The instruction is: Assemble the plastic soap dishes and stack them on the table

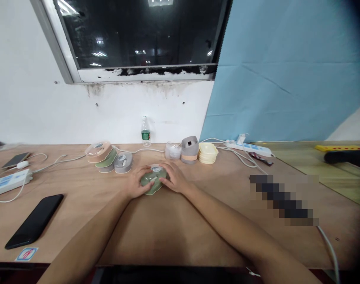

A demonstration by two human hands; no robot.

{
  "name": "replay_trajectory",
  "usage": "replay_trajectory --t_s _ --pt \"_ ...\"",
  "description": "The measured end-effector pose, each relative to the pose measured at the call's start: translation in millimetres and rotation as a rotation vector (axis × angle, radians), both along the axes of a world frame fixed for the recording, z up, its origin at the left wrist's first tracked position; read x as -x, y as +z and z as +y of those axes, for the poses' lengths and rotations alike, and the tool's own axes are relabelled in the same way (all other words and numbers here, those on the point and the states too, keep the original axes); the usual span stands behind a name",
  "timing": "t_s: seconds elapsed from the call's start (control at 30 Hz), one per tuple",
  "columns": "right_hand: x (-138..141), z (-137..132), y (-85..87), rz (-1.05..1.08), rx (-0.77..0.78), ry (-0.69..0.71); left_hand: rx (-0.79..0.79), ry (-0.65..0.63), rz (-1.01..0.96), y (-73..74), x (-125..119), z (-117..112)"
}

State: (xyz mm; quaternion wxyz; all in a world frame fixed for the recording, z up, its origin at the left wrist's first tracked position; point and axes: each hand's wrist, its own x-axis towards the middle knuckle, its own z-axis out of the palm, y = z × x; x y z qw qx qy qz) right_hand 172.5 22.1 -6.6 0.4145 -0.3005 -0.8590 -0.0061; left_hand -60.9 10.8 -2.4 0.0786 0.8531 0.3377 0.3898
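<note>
A green oval box with a clear lid and a round pale label [153,180] sits tilted toward me near the middle of the table. My left hand [138,182] wraps its left side, the thumb along the front. On the other side my right hand [174,178] grips it, fingers over the top and thumb on the lid. Left of my hands, a pink lidded box [97,152] tops a stack with a green box [106,159] under it. A grey lidded box [123,162] stands beside that stack.
Behind my hands are clear lids [173,151], grey rings [190,149] and stacked cream trays [207,153]. A water bottle [146,133] stands by the wall. A black phone [34,221] lies front left. Power strips [249,148] and cables lie at both sides; a blurred patch [283,201] covers something at right.
</note>
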Motion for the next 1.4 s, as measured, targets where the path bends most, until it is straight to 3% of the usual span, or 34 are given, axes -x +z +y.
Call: replay_trajectory --t_s 0.17,0.27,0.37,0.47,0.57,0.7,0.83,1.07,1.27,1.4 --pt "-10.7 12.8 -5.4 0.037 -0.081 -0.134 0.108 0.174 -0.395 0.4 0.5 4.3" --pt "-7.9 18.4 -3.7 -0.049 -0.156 -0.116 0.294 0.151 -0.631 -4.0 -3.3 9.1" --pt "-6.3 20.8 -0.7 -0.124 -0.190 -0.088 0.413 0.125 -0.709 -5.3 -5.6 10.9" --pt "-7.7 22.5 -2.1 -0.111 -0.176 -0.068 0.406 0.090 -0.716 -6.2 -5.1 10.6" --pt "-10.6 30.7 -6.6 0.088 -0.100 -0.206 0.310 0.049 -0.648 -10.3 -3.4 11.1" --pt "-17.9 54.9 -9.5 0.381 0.029 -0.462 0.229 0.115 -0.267 -15.3 -3.1 11.1" --pt "-27.6 77.9 -10.7 0.455 0.088 -0.563 0.122 0.108 -0.033 -13.1 -5.5 9.1" --pt "-32.8 83.0 -15.6 0.474 0.198 -0.548 0.118 0.125 0.104 -9.3 -3.8 5.2" --pt "-35.6 84.4 -18.7 0.480 0.301 -0.505 0.178 0.038 0.231 -16.9 -0.1 6.1" --pt "-38.9 87.4 -21.4 0.470 0.357 -0.528 0.190 0.051 0.213 -20.3 -0.5 7.3"
